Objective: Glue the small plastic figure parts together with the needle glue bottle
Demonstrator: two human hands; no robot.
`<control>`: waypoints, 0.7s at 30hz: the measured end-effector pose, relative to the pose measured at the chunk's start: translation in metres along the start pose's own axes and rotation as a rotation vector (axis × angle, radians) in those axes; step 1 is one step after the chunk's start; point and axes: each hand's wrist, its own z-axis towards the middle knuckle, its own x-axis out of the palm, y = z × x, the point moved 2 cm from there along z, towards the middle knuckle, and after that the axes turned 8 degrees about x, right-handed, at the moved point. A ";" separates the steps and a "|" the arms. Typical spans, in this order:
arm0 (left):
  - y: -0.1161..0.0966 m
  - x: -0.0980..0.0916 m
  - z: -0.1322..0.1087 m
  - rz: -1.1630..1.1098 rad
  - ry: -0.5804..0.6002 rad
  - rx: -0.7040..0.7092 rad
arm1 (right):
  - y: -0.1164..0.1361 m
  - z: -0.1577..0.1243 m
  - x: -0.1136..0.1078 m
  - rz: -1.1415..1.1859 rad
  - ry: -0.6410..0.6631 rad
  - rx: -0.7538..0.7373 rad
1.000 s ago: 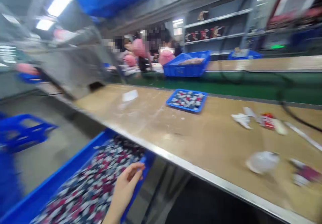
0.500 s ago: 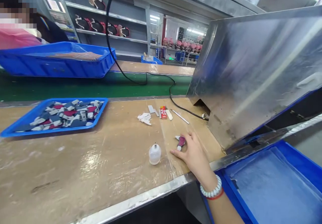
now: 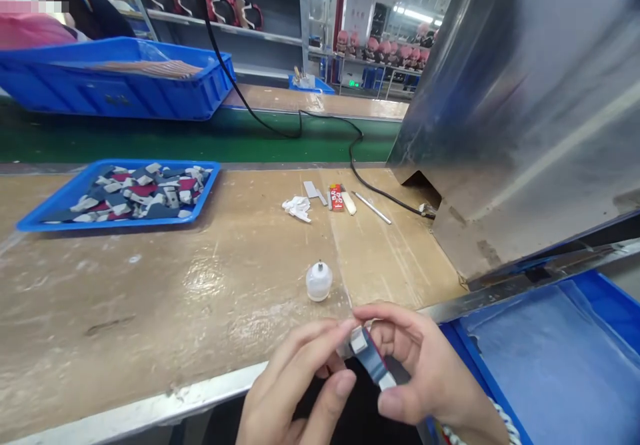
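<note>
A small blue, white and dark-red part (image 3: 371, 358) is held up over the table's near edge. My right hand (image 3: 425, 365) is closed on it, thumb at its lower white end and index finger by the top. The fingers of my left hand (image 3: 300, 378) hold its upper white end from the left, while the left thumb stands off it. Part of the piece is hidden by my fingers. A small round translucent bottle (image 3: 319, 282) with a metal tip stands upright on the table just beyond my hands.
A blue tray (image 3: 125, 221) full of similar parts sits on the table (image 3: 165, 312) at left. Crumpled tissue (image 3: 297, 208), a red packet (image 3: 336, 198) and a thin rod (image 3: 373, 207) lie farther back. A metal housing (image 3: 520, 132) and black cable (image 3: 385, 194) bound the right side.
My right hand has picked the part up off the table and brought it nearer to me. My left hand has come into view and met it. The view has tilted downward.
</note>
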 end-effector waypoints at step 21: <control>-0.010 -0.004 -0.014 0.287 -0.366 0.078 | -0.029 0.008 0.074 -0.995 -0.784 -0.903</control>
